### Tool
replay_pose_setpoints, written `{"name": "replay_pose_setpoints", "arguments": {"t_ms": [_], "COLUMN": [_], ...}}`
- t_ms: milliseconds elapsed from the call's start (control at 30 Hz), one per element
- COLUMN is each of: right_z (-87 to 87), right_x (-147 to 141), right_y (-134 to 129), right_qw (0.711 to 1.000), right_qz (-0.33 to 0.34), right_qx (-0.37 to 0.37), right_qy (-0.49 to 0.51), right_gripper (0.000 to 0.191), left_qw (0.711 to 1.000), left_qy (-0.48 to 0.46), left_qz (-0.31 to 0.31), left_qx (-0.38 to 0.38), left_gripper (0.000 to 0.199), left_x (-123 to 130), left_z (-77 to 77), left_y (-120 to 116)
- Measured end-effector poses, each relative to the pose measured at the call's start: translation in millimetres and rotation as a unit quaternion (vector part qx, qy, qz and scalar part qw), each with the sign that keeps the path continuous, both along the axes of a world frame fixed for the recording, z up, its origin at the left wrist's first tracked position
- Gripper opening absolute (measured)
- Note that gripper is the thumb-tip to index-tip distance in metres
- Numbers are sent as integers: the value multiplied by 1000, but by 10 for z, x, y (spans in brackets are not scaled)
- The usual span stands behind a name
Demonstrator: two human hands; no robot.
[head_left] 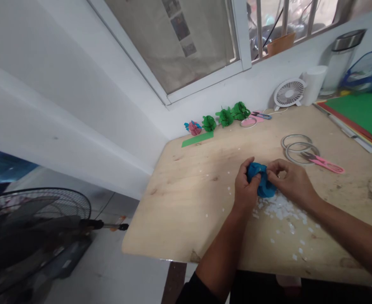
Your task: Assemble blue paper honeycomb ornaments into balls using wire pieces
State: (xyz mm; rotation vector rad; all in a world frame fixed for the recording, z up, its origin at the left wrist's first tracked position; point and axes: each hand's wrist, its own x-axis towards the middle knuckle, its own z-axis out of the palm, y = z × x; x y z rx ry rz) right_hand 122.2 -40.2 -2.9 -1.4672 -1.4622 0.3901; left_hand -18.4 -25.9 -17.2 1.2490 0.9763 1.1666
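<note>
A blue folded-paper piece (267,192) is held between both hands, just above the table. My left hand (247,190) wraps around its left side, thumb pressed on the front. On the right, the thumb and forefinger of my right hand (292,180) pinch the paper's upper edge. Whether anything small sits in that pinch is hidden. Under and beside the hands lies a pile of small white bits (283,207), with a few strewn wider. Pink-handled thread snips (327,164) rest across silvery rings (302,153) to the right of my right hand.
Along the wall stand green paper shapes (225,117), a pink-and-blue one (194,127) and a green strip (197,139). Blue-handled snips (262,115), a small white fan (289,93) and coloured sheets (360,112) sit farther right. A floor fan (43,211) stands left of the table (173,202).
</note>
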Motion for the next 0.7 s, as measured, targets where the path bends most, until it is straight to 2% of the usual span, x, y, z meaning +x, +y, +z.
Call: {"name": "replay_pose_setpoints", "arguments": {"t_ms": [100,367,567,700], "right_z": [-23,-78,-45,-24], "right_x": [10,1,16,29], "right_y": [-7,-13,-14,-10], "right_qw": [999,974,969,978], "right_qz": [4,25,26,43], "right_qx": [43,156,175,158], "right_qy": [-16,-165,-171,-128], "right_gripper": [12,16,19,15], "left_qw": [1000,1000,997,998], "left_qy": [1,8,27,25], "left_qz": [-4,-16,-35,-35], "left_qx": [5,8,57,47], "left_gripper": [51,50,47,46], "left_x": [-4,-7,-16,-6], "left_z": [-1,42,90,92], "left_y": [7,2,-12,-17]}}
